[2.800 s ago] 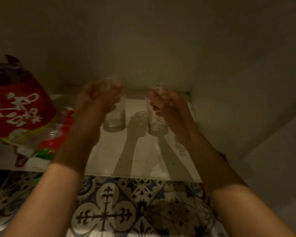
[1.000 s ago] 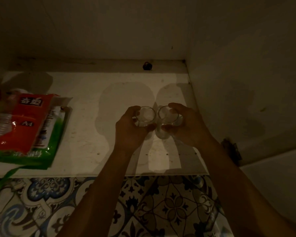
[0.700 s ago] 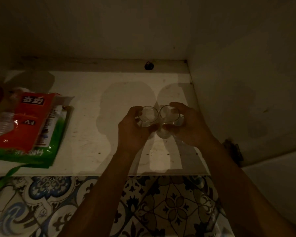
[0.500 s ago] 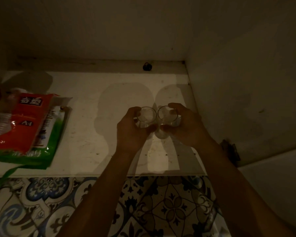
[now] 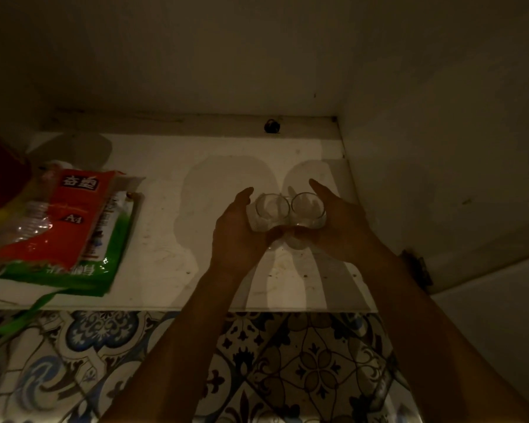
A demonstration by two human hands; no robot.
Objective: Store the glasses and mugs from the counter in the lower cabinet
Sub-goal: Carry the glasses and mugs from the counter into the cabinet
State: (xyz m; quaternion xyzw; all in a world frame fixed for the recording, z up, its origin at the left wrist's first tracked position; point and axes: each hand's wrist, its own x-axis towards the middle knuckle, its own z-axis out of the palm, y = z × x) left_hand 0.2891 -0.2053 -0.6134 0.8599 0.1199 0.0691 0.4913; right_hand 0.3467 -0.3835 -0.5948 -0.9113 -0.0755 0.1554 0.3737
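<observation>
**Two glasses standing in the cabinet, a flat hand on either side**

We're looking down into the lower cabinet (image 5: 440, 178). It's dim in there, with its pale shelf (image 5: 196, 166) running to the back wall and patterned floor tiles (image 5: 287, 361) in front of it. On the left of the shelf lies a red-and-green packet (image 5: 74, 227), well apart from the action.

Now the hands. The left hand (image 5: 235, 236) lies against the outer side of the left glass (image 5: 271, 209), and the right hand (image 5: 345, 230) against the outer side of the right glass (image 5: 308, 209). The fingers are straight and point toward the back, not wrapped round. The thumbs sit low on the near side, and I can't tell whether they press the glass. Both glasses stand upright toward the right of the shelf, rims side by side and seemingly touching.

How will they handle? They look like clear, thin tumblers: light, rigid and smooth, and I'd judge them brittle. Glass against glass is the thing to watch, since one knock could chip a rim. The best hold is round the mid-wall, fingers on one side and thumb on the other, never by the rim. Any nudge should come low, near the base, so nothing tips.
</observation>
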